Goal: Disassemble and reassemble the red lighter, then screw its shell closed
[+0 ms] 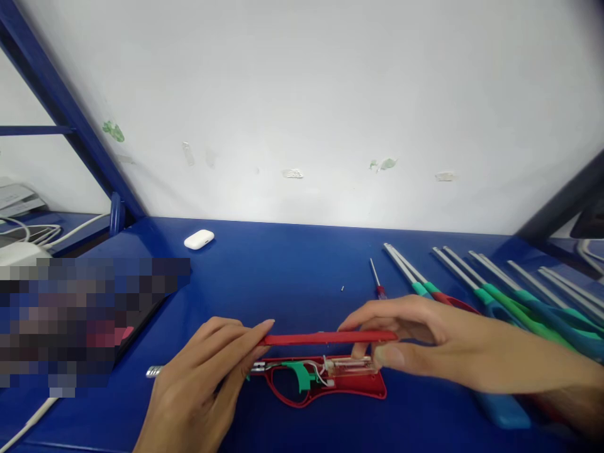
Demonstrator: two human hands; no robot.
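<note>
A long-nosed gas lighter lies opened on the blue table, its red lower shell half facing up. Inside it I see a green trigger, thin white wires and a clear fuel tank. My left hand is closed around the front of the lighter, where the metal barrel sticks out to the left. Its index finger touches the left end of the red shell cover. My right hand pinches that cover's right end, just above the tank. The cover stands on edge, apart from the lower half.
A small screwdriver and a tiny metal piece lie behind my hands. Several long-nosed lighters line the right side. A white earphone case sits at the back left, near a pixelated screen. A white wall stands behind.
</note>
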